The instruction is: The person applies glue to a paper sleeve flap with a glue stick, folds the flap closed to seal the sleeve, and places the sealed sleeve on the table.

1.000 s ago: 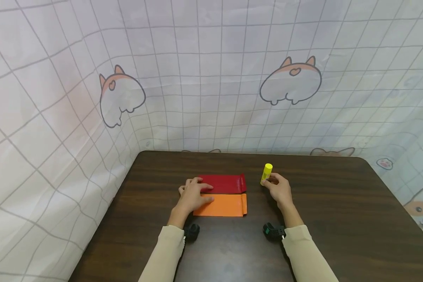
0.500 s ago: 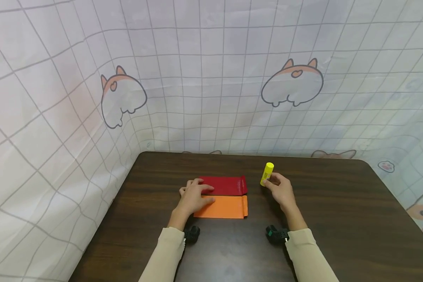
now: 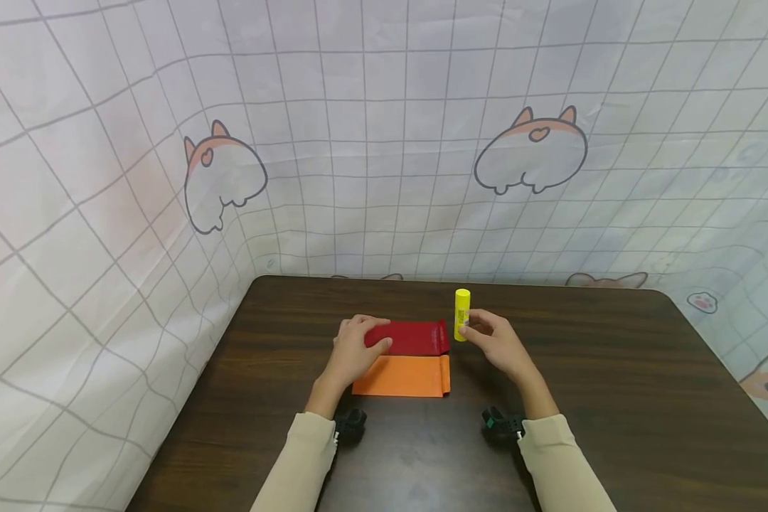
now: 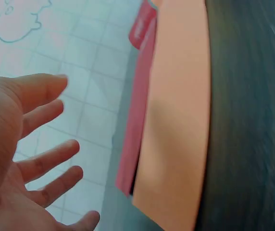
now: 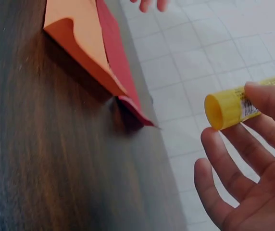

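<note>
A yellow glue stick [image 3: 462,314] stands upright in my right hand [image 3: 496,341], pinched between thumb and fingers beside the right end of the red envelope [image 3: 409,337]. The right wrist view shows the round end and barcode label of the glue stick [image 5: 233,107]. Below the red envelope lies an orange envelope [image 3: 400,375], its flap folded out at the right. My left hand [image 3: 355,348] hovers over the left ends of both envelopes, covering part of them. In the left wrist view the left hand [image 4: 36,154] has spread fingers and holds nothing, apart from the orange envelope [image 4: 176,115].
A dark wooden table [image 3: 589,370] carries everything. Behind it and on the left hangs a white gridded curtain [image 3: 384,142] with cartoon animals. Black wrist cameras sit at both cuffs, such as the right wrist camera [image 3: 502,421].
My right hand has brought the glue stick left, closer to the envelopes, and turned it more upright. My left hand has lifted off the envelopes, its fingers shifting slightly right. The envelopes stay put.
</note>
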`<state>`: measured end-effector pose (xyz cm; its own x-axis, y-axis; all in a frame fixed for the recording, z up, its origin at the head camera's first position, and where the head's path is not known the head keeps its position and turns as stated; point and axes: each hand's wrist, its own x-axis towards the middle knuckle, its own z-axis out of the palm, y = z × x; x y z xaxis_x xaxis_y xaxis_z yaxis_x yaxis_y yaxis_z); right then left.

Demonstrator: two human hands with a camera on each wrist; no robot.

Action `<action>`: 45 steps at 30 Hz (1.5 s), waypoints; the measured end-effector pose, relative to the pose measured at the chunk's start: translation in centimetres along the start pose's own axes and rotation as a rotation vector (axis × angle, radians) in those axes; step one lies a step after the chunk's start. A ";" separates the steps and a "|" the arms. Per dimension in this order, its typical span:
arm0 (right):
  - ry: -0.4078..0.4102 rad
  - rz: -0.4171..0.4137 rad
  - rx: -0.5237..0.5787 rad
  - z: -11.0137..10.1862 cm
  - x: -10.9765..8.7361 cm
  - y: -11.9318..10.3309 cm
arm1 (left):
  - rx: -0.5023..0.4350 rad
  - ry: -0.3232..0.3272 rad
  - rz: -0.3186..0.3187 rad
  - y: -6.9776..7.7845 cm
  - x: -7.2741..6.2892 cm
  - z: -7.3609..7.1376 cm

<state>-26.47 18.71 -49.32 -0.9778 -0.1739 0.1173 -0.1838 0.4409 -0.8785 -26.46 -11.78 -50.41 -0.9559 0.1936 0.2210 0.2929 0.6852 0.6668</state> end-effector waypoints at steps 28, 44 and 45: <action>-0.189 -0.221 -0.178 1.9 -0.1 -1.9 | -0.434 -0.048 0.061 3.0 0.0 0.7; -0.180 -0.220 -0.155 1.8 -0.6 -2.7 | -0.349 -0.123 0.084 2.9 -0.1 0.9; -0.181 -0.215 -0.147 1.8 -0.6 -2.7 | -0.347 -0.119 0.086 2.9 -0.1 0.9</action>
<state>-25.22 16.06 -47.80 -0.8837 -0.4245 0.1972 -0.4097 0.4977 -0.7645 -25.53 -9.16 -49.10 -0.9174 0.3342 0.2161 0.3429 0.3882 0.8554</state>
